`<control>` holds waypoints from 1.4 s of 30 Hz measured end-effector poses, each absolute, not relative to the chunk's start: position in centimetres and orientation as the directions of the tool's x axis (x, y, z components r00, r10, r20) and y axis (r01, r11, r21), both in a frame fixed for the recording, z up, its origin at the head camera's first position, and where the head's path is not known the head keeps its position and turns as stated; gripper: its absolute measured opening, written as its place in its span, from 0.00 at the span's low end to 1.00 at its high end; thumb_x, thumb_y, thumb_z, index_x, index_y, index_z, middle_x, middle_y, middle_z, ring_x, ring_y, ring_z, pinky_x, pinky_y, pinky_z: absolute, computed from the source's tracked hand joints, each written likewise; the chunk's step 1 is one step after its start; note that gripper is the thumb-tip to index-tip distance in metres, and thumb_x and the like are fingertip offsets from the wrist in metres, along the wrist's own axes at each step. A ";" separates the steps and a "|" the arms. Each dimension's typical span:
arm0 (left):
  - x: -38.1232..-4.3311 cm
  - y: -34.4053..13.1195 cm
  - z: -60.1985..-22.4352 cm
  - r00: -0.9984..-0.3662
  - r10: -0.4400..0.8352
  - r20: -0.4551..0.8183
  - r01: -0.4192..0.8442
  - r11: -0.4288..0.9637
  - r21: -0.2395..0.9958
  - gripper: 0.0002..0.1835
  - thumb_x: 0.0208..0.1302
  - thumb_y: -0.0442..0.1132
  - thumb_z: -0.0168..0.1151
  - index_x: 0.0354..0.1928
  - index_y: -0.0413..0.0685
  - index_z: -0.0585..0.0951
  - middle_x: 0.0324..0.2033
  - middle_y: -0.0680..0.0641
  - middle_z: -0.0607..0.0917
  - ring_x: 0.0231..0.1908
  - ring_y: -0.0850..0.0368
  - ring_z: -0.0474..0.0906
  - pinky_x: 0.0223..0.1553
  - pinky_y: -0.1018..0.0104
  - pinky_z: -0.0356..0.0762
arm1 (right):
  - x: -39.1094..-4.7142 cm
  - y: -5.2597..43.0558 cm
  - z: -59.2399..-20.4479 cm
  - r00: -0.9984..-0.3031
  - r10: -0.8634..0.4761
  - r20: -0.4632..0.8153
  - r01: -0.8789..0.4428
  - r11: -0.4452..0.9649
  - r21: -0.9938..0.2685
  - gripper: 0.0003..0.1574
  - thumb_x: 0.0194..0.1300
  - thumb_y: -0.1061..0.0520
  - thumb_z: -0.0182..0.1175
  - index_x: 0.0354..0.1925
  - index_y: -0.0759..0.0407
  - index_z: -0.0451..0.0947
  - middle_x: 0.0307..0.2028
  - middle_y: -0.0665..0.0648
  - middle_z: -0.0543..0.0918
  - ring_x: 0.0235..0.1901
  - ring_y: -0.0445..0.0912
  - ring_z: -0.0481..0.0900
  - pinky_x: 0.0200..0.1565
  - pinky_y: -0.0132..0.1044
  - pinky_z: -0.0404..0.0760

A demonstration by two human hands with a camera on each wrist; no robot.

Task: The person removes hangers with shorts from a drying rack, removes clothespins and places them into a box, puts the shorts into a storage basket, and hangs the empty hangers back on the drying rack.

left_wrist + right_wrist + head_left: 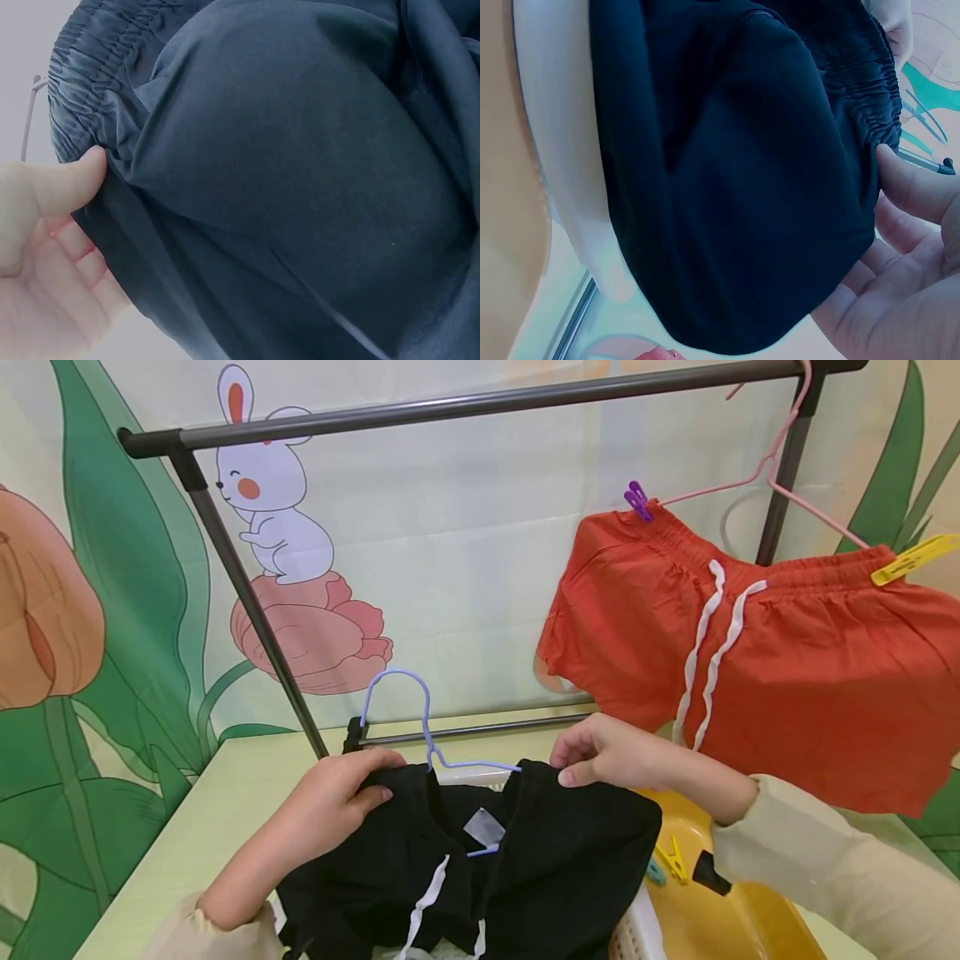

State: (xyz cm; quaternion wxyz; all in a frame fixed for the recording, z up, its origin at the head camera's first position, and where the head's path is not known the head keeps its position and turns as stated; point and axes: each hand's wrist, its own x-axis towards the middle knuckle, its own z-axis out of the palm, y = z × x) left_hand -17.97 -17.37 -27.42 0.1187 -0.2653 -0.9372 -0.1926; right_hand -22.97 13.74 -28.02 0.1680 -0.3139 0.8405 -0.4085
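A pair of black shorts (577,852) with a gathered waistband and white drawstrings (427,902) hangs down between my hands. My left hand (318,806) pinches the waistband's left part, thumb on the near side. The right part is pinched by my right hand (626,756); the right wrist view shows that thumb (911,180) pressed on the gathered edge. A light blue hanger (427,710) stands up from the waist opening, its hook above the cloth and most of its lower part hidden. Inside the waist shows a pale label (483,827).
A dark metal rack (450,412) stands behind. Orange-red shorts (832,668) hang at right from a pink hanger (775,460), with a purple clip (637,502) and yellow clip (915,560). Below are a white basket (647,922) and yellow tray (750,927) holding clothespins (673,862).
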 end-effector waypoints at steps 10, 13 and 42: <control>-17.7 -16.8 -27.6 -0.822 0.439 0.363 0.527 0.827 0.196 0.12 0.51 0.27 0.61 0.39 0.43 0.80 0.36 0.47 0.83 0.39 0.53 0.79 0.43 0.56 0.77 | -22.6 13.7 -27.9 -0.757 -0.652 -0.039 -0.375 0.483 -0.791 0.05 0.56 0.64 0.59 0.32 0.68 0.74 0.22 0.52 0.74 0.26 0.44 0.70 0.34 0.34 0.73; -17.7 -16.7 -27.6 -0.825 0.430 0.368 0.519 0.833 0.190 0.11 0.51 0.28 0.61 0.39 0.43 0.80 0.36 0.47 0.84 0.39 0.53 0.79 0.42 0.56 0.77 | -22.6 13.9 -28.0 -0.759 -0.649 -0.042 -0.372 0.485 -0.791 0.05 0.56 0.65 0.58 0.31 0.67 0.74 0.21 0.52 0.72 0.25 0.44 0.69 0.31 0.33 0.72; -17.6 -18.6 -27.4 -0.823 0.311 0.476 0.461 0.855 0.239 0.11 0.52 0.28 0.61 0.39 0.42 0.79 0.35 0.45 0.83 0.35 0.50 0.79 0.40 0.54 0.76 | -22.7 17.9 -27.9 -0.818 -0.568 -0.091 -0.264 0.511 -0.818 0.08 0.58 0.61 0.58 0.33 0.67 0.73 0.22 0.53 0.70 0.25 0.46 0.68 0.27 0.32 0.72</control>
